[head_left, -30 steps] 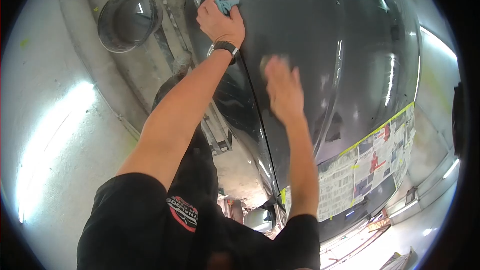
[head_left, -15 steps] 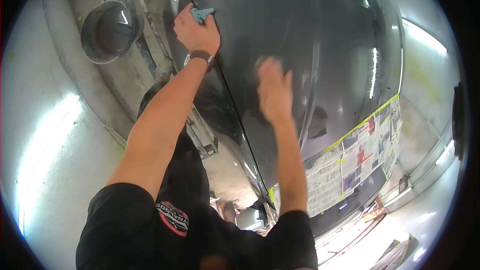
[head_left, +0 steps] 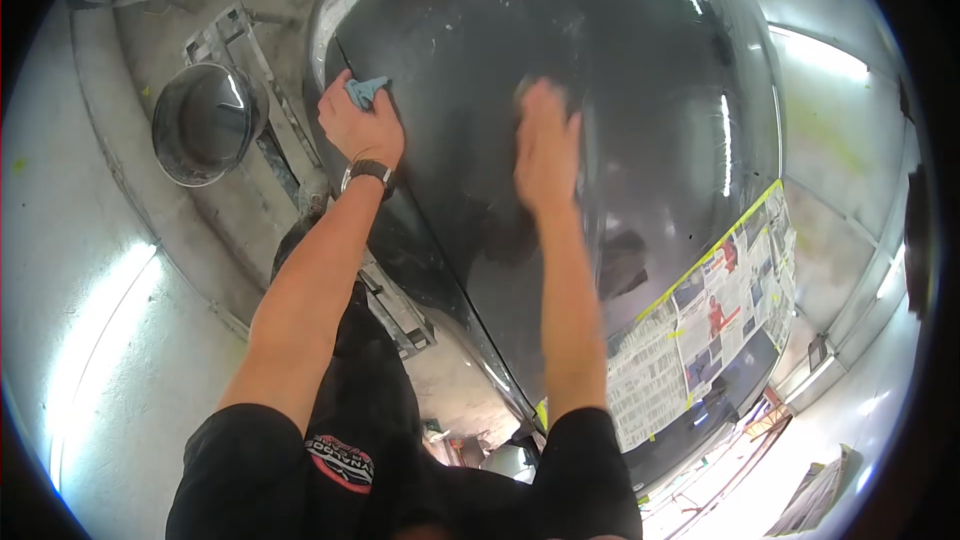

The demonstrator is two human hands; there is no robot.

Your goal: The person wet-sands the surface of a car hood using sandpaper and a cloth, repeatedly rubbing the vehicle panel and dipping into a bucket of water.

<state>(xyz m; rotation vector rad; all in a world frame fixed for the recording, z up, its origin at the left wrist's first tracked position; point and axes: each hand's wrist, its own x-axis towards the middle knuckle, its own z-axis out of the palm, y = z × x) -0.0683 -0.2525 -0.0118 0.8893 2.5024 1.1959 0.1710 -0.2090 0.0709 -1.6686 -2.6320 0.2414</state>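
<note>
A blue cloth (head_left: 367,92) is bunched in my left hand (head_left: 362,128), between thumb and fingers, at the left edge of the dark car hood (head_left: 640,70). A watch is on that wrist. My right hand (head_left: 547,152) lies on the middle of the hood, blurred by motion. Beneath its fingertips a small pale piece shows, too smeared to identify. A dark panel gap runs down the hood's left side, past my left wrist.
A bucket of greyish liquid (head_left: 203,127) stands left of the car by a metal stand (head_left: 278,110). Newspaper (head_left: 650,380) edged with yellow tape covers the lower right. Pale walls with bright lights flank the car.
The view has shifted, so the car and bucket sit further left and lower. My left hand still holds the cloth by the gap; my right hand has moved a little up the hood.
</note>
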